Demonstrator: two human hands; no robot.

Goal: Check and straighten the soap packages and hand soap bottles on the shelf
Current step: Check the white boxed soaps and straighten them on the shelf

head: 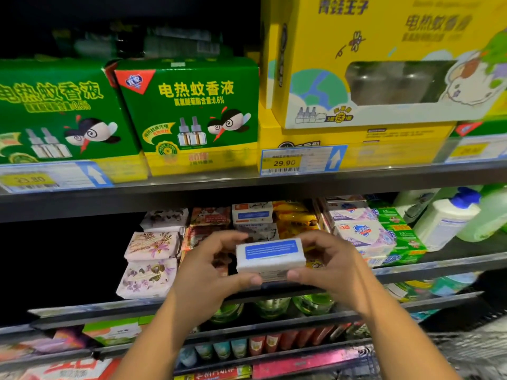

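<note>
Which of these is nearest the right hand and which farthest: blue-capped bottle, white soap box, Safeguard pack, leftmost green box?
1. The white soap box: held in the right hand.
2. The Safeguard pack: just right, behind it.
3. The blue-capped bottle: far right, same shelf.
4. The leftmost green box: upper shelf, far left.

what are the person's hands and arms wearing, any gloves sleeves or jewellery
Nothing visible. The left hand and right hand are bare: no gloves, rings or watch. The left forearm and right forearm are uncovered down to the frame's edge; no sleeves show.
</note>
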